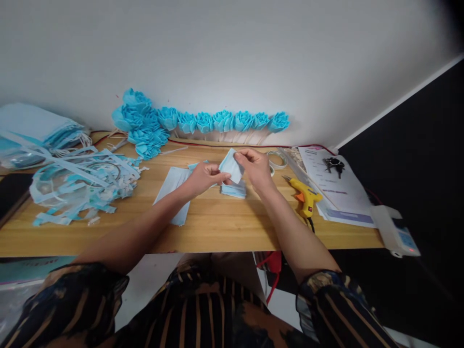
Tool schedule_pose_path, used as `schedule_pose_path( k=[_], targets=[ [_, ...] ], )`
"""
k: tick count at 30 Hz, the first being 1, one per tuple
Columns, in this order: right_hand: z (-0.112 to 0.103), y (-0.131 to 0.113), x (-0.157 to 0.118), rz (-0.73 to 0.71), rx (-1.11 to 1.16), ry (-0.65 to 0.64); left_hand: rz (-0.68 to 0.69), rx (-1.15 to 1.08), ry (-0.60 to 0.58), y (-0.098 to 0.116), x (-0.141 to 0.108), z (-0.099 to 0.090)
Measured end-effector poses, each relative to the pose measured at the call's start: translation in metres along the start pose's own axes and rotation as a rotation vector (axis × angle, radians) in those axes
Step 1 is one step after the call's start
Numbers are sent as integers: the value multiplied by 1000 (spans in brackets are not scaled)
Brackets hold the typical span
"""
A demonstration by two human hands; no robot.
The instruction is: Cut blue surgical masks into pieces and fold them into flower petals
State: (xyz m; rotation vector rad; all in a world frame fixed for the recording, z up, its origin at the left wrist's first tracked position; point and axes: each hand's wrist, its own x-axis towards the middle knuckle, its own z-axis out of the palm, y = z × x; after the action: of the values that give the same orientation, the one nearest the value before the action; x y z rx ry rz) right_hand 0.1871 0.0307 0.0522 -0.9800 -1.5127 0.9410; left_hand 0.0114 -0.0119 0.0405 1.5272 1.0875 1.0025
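Between my two hands, above the wooden desk, I hold a small pale-blue fabric piece (232,166). My left hand (207,176) pinches its lower left side between thumb and fingers. At its upper right edge, my right hand (253,166) grips it with thumb and forefinger. Just below lies a stack of cut light-blue pieces (234,190), partly covered by the held piece. Under my left wrist rests a longer light-blue sheet (173,186), partly hidden by my arm.
Blue fabric flowers on sticks (223,121) lean along the wall. Left are a bowl heaped with scraps (87,181) and a pile of face masks (39,125). Right are a yellow glue gun (304,195), a tape roll (277,159), papers (337,191), keys (334,165) and a white box (395,229).
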Motion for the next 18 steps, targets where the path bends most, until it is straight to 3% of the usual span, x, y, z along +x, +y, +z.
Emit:
schedule_pose_path(
  k=[5, 9, 14, 18],
  targets=[
    [-1, 0, 3, 101, 29, -16, 92, 0, -25, 0, -1, -1],
    [-15, -8, 14, 66, -14, 34, 229, 165, -65, -4, 0, 0],
    [-43, -28, 21, 13, -97, -31, 467, 528, -248, -14, 1, 2],
    [-62, -31, 8, 85, -69, -55, 530, 752, -392, -15, -4, 4]
  ],
)
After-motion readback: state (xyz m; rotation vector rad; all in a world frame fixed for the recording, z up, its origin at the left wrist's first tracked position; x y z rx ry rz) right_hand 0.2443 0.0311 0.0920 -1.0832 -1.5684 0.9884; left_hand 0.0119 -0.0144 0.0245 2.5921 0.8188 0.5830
